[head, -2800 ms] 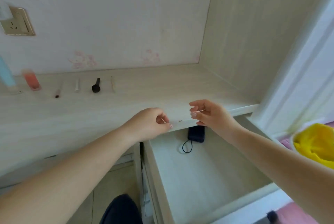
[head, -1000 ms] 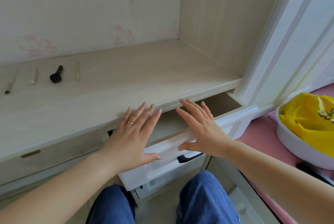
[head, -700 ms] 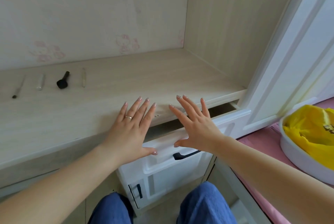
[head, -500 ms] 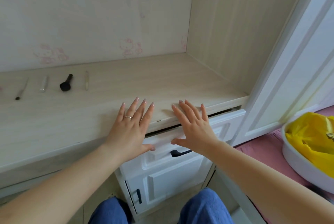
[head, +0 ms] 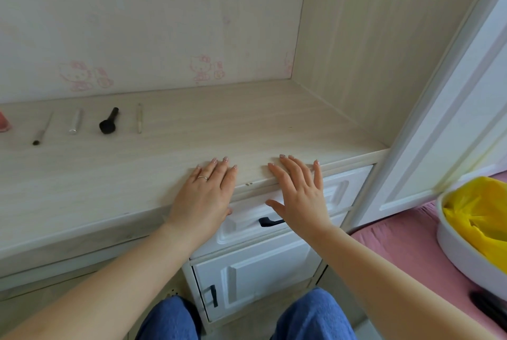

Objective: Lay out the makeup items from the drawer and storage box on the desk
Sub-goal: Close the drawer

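Note:
My left hand and my right hand lie flat with straight fingers against the white drawer front, fingertips over the desk's front edge. The drawer sits pushed in under the light wood desk. At the desk's back left lies a row of makeup items: a pink bottle at the frame edge, a thin brush, a silver tube, a black brush and a pale pencil. Neither hand holds anything.
A white cabinet door with a black handle is below the drawer. At the right, a white basin lined with a yellow bag rests on a pink surface. A white door frame stands right of the desk. My knees are below.
The drawer was open with a black item inside; both flat hands have pushed it in until it sits closed under the desk. The items on the desk have not moved.

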A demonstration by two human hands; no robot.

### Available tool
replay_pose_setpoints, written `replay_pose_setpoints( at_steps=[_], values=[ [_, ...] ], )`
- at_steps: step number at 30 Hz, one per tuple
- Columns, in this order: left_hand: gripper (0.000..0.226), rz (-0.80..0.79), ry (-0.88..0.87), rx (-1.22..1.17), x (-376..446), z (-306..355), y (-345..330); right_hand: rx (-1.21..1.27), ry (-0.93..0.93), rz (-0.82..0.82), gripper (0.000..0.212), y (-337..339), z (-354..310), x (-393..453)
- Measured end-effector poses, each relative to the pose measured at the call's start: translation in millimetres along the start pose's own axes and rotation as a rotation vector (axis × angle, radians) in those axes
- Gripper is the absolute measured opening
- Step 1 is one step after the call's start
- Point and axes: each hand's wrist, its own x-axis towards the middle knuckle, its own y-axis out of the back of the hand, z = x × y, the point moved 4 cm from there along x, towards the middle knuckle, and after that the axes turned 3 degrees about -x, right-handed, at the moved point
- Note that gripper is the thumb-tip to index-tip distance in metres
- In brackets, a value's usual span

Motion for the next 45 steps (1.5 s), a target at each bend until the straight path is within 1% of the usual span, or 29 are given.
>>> replay_pose_setpoints(
  at_steps=[4, 11, 17, 18, 20, 22, 23, 25, 26, 27, 28, 30, 32, 35, 38, 41, 45],
  values=[
    [0.092, 0.025, 0.001, -0.005, -1, 0, 0, -0.009, -0.010, -0.004, 0.082, -1, -2, 0],
    [0.093, 0.049, 0.013, -0.008, -1, 1, 1, -0.016, -0.015, -0.016, 0.081, 0, -2, 0],
    [0.093, 0.016, 0.029, -0.059, -1, 0, 3, -0.016, -0.028, -0.059, 0.083, 3, -4, 1],
    [0.091, -0.010, 0.027, -0.069, -1, 1, 5, -0.013, -0.028, -0.077, 0.085, 3, -4, 1],
    [0.084, -0.046, 0.031, -0.127, 0, -1, 7, -0.016, -0.023, -0.168, 0.090, 5, -3, 2],
    [0.078, -0.157, 0.062, -0.276, 1, -4, 15, -0.012, 0.008, -0.275, 0.093, 12, -3, 3],
    [0.075, -0.178, 0.092, -0.394, 1, -7, 20, -0.004, 0.028, -0.313, 0.092, 17, -2, 6],
    [0.064, -0.145, 0.217, -0.694, -2, -13, 35, 0.074, 0.031, -0.461, 0.086, 28, 2, 15],
    [0.057, -0.106, 0.299, -0.851, -5, -16, 40, 0.131, 0.008, -0.530, 0.083, 37, 3, 21],
    [0.051, -0.058, 0.376, -1.000, -11, -19, 47, 0.211, -0.038, -0.565, 0.081, 49, 1, 27],
    [0.045, -0.022, 0.434, -1.110, -15, -21, 52, 0.309, -0.099, -0.558, 0.078, 61, -2, 33],
    [0.038, 0.019, 0.493, -1.244, -27, -22, 63, 0.521, -0.190, -0.501, 0.074, 80, -14, 41],
    [0.037, 0.054, 0.504, -1.327, -38, -26, 73, 0.672, -0.198, -0.459, 0.071, 95, -34, 45],
    [0.037, 0.090, 0.499, -1.357, -49, -38, 88, 0.776, -0.165, -0.414, 0.066, 109, -60, 52],
    [0.032, 0.148, 0.533, -1.392, -53, -53, 91, 0.891, -0.178, -0.389, 0.060, 109, -80, 64],
    [0.027, 0.179, 0.573, -1.446, -57, -67, 86, 1.026, -0.221, -0.386, 0.056, 101, -93, 76],
    [0.021, 0.219, 0.694, -1.518, -49, -117, 59, 1.167, -0.274, -0.411, 0.042, 60, -118, 113]
  ],
)
